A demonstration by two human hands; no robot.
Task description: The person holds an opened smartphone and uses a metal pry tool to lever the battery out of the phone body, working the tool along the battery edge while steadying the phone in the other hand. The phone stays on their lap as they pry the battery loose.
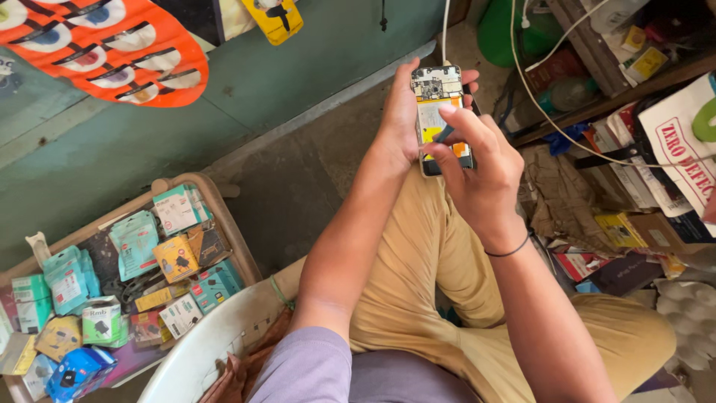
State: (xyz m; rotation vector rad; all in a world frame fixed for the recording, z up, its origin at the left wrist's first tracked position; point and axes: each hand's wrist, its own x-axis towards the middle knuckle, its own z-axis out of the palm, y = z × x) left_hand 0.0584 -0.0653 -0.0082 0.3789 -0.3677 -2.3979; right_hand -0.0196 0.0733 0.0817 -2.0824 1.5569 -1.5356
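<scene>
The left hand point(399, 123) gripped the opened phone point(441, 119) above the person's lap; the right hand point(477, 168) pinched a thin tool point(445, 134) against its exposed board. A slip could likely gouge components, or the attached white cable point(445, 30) could tug the phone loose.

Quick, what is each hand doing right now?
Left hand: closed around the opened phone, holding it up.
Right hand: fingers pinched on a thin dark tool pressed to the phone's inside.
</scene>
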